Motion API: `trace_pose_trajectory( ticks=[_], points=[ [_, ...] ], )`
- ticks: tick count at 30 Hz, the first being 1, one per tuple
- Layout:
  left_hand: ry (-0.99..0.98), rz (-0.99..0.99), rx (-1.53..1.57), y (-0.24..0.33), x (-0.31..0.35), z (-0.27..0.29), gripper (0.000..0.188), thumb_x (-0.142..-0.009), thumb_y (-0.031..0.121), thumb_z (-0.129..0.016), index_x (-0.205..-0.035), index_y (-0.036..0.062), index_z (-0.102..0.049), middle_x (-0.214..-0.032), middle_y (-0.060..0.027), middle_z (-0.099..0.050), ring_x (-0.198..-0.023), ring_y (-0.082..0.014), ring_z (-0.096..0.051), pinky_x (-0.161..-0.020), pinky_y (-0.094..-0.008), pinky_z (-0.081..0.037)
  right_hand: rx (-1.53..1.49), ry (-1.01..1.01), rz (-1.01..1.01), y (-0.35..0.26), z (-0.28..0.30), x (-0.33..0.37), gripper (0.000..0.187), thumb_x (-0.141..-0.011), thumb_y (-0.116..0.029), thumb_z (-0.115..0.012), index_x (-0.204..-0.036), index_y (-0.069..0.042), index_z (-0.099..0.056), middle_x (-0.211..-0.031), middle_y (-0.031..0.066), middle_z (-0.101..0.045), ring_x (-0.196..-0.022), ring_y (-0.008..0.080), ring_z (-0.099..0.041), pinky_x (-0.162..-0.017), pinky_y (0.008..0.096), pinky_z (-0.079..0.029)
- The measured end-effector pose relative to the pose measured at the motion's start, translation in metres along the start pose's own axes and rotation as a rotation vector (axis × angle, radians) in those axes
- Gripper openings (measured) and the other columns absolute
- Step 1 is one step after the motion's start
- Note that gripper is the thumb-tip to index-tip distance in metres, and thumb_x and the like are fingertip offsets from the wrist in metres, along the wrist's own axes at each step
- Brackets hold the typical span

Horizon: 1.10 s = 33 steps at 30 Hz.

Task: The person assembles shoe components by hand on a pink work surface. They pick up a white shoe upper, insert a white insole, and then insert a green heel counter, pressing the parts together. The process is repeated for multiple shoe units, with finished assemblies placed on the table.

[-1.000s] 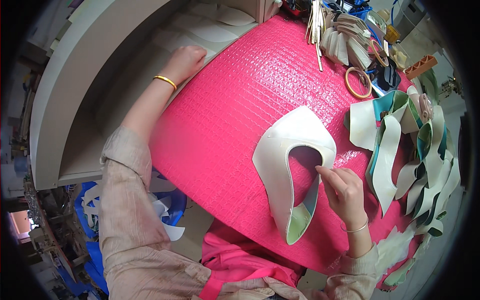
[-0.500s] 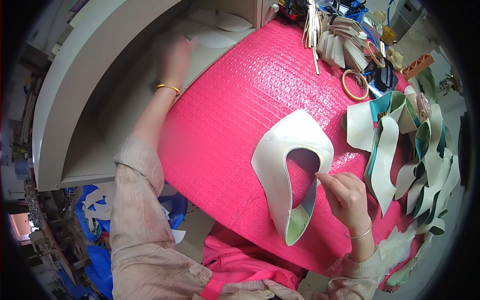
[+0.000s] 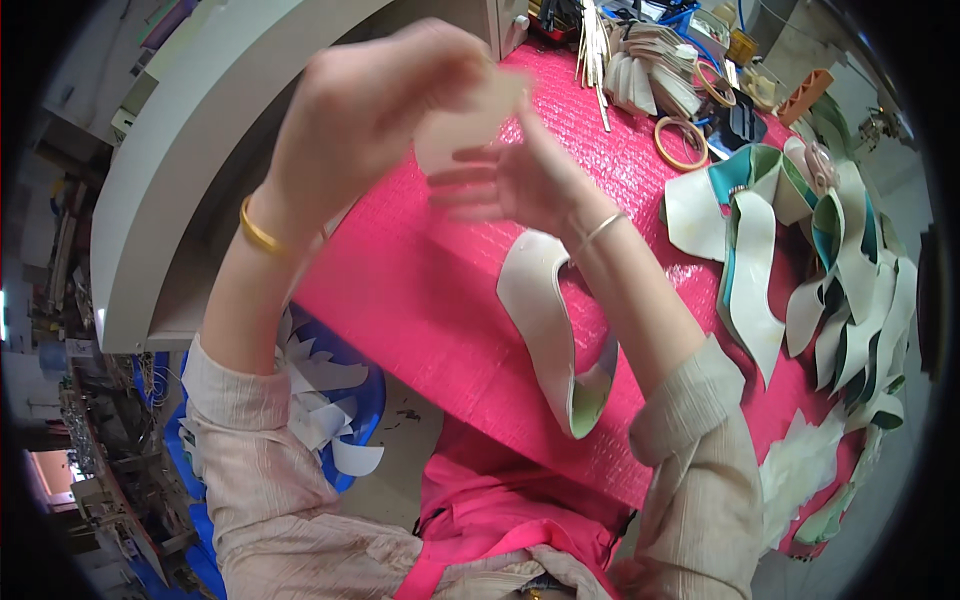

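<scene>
My left hand, blurred, is raised and closed on a thin pale sheet piece with a rounded edge. Facing it, my right hand has its fingers apart, its thumb close to the sheet's edge; whether they touch I cannot tell. Below my right forearm, a white shoe upper with a pale green lining lies on the pink table cover. The forearm hides part of its opening.
A grey curved cabinet borders the table at left. Several shoe uppers are piled at right. Tape rolls and stacked strips lie at the far side. A blue bin of white scraps stands below.
My left hand has come out of the cabinet toward the right, now with a pale sheet. My right hand has let go of the shoe upper and risen to meet it.
</scene>
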<state>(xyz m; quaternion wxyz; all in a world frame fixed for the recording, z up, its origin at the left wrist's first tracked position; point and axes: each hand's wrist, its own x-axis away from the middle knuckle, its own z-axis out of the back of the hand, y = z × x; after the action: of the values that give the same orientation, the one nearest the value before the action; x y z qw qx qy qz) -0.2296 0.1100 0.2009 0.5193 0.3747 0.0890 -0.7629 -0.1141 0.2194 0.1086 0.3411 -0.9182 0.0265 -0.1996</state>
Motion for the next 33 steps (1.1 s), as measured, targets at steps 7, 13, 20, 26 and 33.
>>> trace_pose_trajectory(
  ticks=[7,13,20,26,33],
  points=[
    [-0.087,0.009,0.076,0.134,0.055,-0.031,0.083,-0.075,0.062,-0.044,-0.119,-0.0078,-0.046,-0.119,-0.0211,-0.048,-0.113,-0.0337,-0.045,-0.102,-0.0438,-0.027,0.067,0.129,0.653,0.005,0.018,0.146,0.03,-0.085,-0.009,-0.054,-0.113,0.001,-0.049,-0.101,0.0079,-0.058,-0.093,0.0142,-0.057,-0.08,0.0272,-0.047],
    [-0.911,-0.196,-0.177,0.16,0.088,-0.129,0.043,-0.069,0.039,-0.063,-0.082,-0.0024,-0.062,-0.086,-0.0152,-0.06,-0.085,-0.0285,-0.058,-0.081,-0.041,-0.042,0.045,0.418,0.888,0.043,0.04,0.258,0.041,-0.084,-0.007,-0.055,-0.122,0.002,-0.042,-0.108,0.0102,-0.057,-0.098,0.0172,-0.057,-0.085,0.0286,-0.046],
    [-0.305,0.695,1.125,0.182,0.044,-0.091,0.036,-0.088,0.031,-0.053,-0.092,-0.0041,-0.063,-0.087,-0.0095,-0.066,-0.08,-0.0192,-0.061,-0.076,-0.0322,-0.045,0.305,0.523,1.201,0.087,0.018,0.273,0.053,-0.076,0.005,-0.062,-0.124,0.003,-0.042,-0.108,0.0111,-0.059,-0.097,0.0166,-0.057,-0.084,0.0272,-0.046],
    [-0.041,0.879,1.482,0.211,0.04,-0.093,0.044,-0.095,0.031,-0.037,-0.11,-0.0063,-0.054,-0.11,-0.0113,-0.058,-0.103,-0.0161,-0.053,-0.092,-0.031,-0.036,0.423,0.548,1.34,0.098,-0.006,0.253,0.059,-0.073,0.011,-0.062,-0.127,0.002,-0.04,-0.118,0.0116,-0.054,-0.105,0.0166,-0.054,-0.087,0.0278,-0.045],
    [0.093,0.921,1.474,0.22,0.041,-0.09,0.049,-0.096,0.038,-0.033,-0.103,-0.0045,-0.057,-0.094,-0.0069,-0.06,-0.087,-0.0099,-0.052,-0.08,-0.025,-0.038,0.389,0.582,1.36,0.099,-0.016,0.246,0.05,-0.079,0.005,-0.06,-0.125,0.002,-0.042,-0.109,0.0126,-0.059,-0.1,0.0172,-0.057,-0.087,0.0288,-0.045]
  ],
)
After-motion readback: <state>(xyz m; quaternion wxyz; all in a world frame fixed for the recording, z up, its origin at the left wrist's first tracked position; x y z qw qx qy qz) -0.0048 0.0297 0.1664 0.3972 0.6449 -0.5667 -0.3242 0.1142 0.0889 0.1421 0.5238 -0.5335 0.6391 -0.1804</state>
